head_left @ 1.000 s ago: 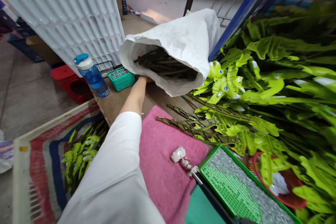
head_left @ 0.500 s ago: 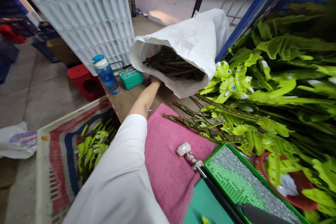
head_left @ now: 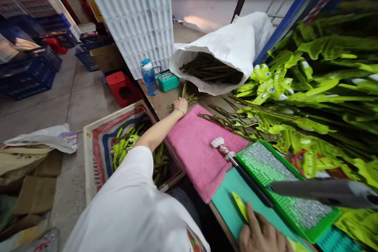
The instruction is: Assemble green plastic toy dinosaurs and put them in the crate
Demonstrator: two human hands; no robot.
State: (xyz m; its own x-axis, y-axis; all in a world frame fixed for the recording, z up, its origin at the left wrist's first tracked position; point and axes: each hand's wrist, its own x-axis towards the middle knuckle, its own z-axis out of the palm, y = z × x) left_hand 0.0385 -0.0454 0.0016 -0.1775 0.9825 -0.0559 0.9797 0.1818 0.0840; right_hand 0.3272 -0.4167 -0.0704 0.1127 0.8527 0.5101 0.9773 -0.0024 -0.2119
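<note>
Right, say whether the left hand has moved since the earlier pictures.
Yes: the left hand has pulled back from under the white woven sack, toward the pink towel.

A towel (head_left: 203,149) lies on the workbench (head_left: 156,100), left of artificial leaves (head_left: 310,98).

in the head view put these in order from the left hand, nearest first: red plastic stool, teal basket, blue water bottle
From the left hand:
1. Teal basket, up and to the hand's left on the bench
2. Blue water bottle, just beyond the basket, further left
3. Red plastic stool, farthest, left of the bottle, off the bench
</note>
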